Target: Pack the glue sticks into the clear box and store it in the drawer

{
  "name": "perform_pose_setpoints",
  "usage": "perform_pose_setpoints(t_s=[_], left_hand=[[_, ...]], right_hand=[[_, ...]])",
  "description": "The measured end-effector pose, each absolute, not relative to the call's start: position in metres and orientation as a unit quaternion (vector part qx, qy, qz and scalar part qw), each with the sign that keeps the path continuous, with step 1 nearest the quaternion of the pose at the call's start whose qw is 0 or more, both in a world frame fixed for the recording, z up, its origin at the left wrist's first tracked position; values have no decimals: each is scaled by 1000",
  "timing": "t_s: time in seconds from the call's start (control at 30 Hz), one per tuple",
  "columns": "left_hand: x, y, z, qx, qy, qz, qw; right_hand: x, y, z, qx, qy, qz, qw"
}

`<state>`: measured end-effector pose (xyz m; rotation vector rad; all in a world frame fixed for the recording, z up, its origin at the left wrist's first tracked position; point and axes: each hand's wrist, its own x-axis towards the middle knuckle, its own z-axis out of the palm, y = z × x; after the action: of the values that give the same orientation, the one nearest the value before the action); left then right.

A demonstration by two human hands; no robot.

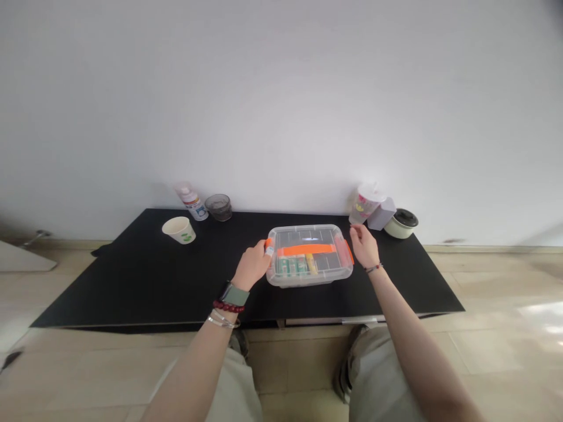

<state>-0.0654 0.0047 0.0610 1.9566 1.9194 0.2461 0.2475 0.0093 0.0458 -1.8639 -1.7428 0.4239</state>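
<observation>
A clear plastic storage box [308, 278] with an orange carrying handle [307, 250] sits on the black table. Through its lid show several small green-and-white packs [292, 266] and a yellow item [311, 265]. My left hand [254, 264] grips the box's left end, its thumb at the orange latch [268, 246] there. Beside the right end is my right hand [365, 246], fingers loosely bent and holding nothing visible, close to the right orange latch [349, 251]. That latch looks tilted outward; whether the fingers touch it I cannot tell.
On the black table [176, 293] stand a paper cup [179, 230], a pink-capped bottle [193, 203] and a dark glass bowl [219, 207] at left. At right are a lidded plastic cup [365, 205], a grey box [382, 214] and a black-lidded pot [401, 224]. A wall rises behind.
</observation>
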Motion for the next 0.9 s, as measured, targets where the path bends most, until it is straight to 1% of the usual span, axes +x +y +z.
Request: perform_pose_setpoints(t_s=[0.03, 0.07, 0.1, 0.13, 0.2, 0.27, 0.33, 0.43, 0.53, 0.63, 0.8, 0.9], left_hand=[[-65, 4, 61, 699, 686, 80, 185], [-65, 4, 61, 699, 689, 74, 177], [-65, 4, 60, 698, 691, 72, 174], [-66, 4, 59, 695, 692, 74, 179], [-69, 6, 53, 687, 688, 94, 213], [-73, 9, 44, 674, 681, 127, 258], [-77, 13, 33, 657, 674, 167, 294], [-81, 16, 13, 632, 651, 235, 349], [-80, 16, -2, 602, 612, 305, 412], [-79, 16, -10, 585, 575, 345, 457], [-77, 21, -17, 567, 576, 357, 468], [-76, 24, -22, 562, 578, 359, 470]], right_hand=[[238, 7, 51, -655, -676, 144, 307], [227, 4, 55, -605, -717, 137, 317], [215, 2, 57, -560, -761, 134, 300], [205, -1, 58, -528, -797, 131, 264], [191, -3, 56, -512, -829, 113, 197], [185, -1, 51, -523, -831, 95, 165], [186, 3, 46, -527, -831, 87, 157], [188, 10, 43, -519, -834, 85, 164], [190, 13, 44, -496, -842, 90, 190], [193, 12, 45, -479, -846, 91, 213], [196, 9, 45, -500, -831, 120, 214], [197, 11, 47, -510, -813, 153, 237]])
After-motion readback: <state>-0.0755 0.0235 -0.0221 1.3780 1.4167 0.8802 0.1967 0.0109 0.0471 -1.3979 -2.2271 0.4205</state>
